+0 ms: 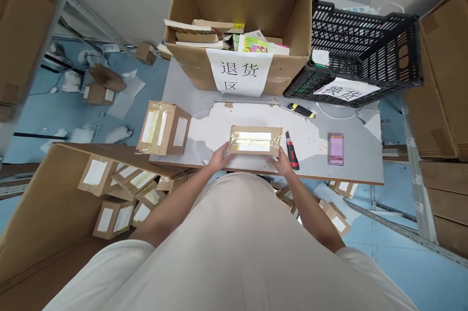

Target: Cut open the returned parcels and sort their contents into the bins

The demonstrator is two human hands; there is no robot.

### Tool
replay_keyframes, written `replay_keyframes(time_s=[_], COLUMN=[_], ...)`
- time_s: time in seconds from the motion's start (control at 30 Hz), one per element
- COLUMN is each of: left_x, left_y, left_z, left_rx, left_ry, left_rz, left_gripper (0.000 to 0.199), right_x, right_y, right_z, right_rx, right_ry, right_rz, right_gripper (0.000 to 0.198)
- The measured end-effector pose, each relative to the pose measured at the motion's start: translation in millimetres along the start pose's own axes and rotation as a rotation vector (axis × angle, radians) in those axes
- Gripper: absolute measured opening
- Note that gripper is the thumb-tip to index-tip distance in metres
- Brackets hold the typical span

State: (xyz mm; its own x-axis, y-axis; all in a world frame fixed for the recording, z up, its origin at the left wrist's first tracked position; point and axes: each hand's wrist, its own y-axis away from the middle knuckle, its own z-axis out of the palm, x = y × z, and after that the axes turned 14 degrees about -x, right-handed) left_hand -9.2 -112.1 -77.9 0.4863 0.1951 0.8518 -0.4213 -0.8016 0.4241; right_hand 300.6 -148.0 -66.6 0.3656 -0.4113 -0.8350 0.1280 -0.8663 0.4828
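Observation:
A small taped cardboard box (255,151) with a white label lies in front of me at the table's front edge. My left hand (220,157) grips its left end, and my right hand (281,162) grips its right end, so the box sits between them. Just right of my right hand lies a red and black utility knife (292,152). A yellow and black utility knife (302,110) rests farther back. On the left of the table stands a larger taped cardboard box (176,128) with white labels.
A big open carton (199,74) holding books stands at the back, beside a black plastic crate (365,65). A pixelated pink phone-shaped item (335,149) lies on the right of the table (360,165). Parcels fill a large carton (40,194) at lower left.

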Motion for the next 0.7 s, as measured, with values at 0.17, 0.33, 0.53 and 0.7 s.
replay_keyframes(time_s=[0.17,0.33,0.53,0.7], left_x=[5.2,16.4,46.4,45.7], left_y=[-8.2,-7.4,-2.6,-6.6], left_z=[8.3,2.8,-2.5,8.6], left_rx=[0.017,0.069,0.214,0.169], left_ry=[0.032,-0.006,0.035,0.063], left_rz=[0.009,-0.011,0.025,-0.012], left_gripper=[0.056,0.047,0.047,0.059], right_x=[4.3,-7.0,-26.5,-30.5], right_y=[-14.2,-12.9,8.3,12.9], right_z=[4.5,-6.5,-15.9,-8.8], right_rx=[0.017,0.002,0.067,0.038], right_ry=[-0.045,-0.046,0.09,0.195], right_rz=[0.012,-0.022,-0.11,-0.068], right_gripper=[0.06,0.05,0.048,0.059])
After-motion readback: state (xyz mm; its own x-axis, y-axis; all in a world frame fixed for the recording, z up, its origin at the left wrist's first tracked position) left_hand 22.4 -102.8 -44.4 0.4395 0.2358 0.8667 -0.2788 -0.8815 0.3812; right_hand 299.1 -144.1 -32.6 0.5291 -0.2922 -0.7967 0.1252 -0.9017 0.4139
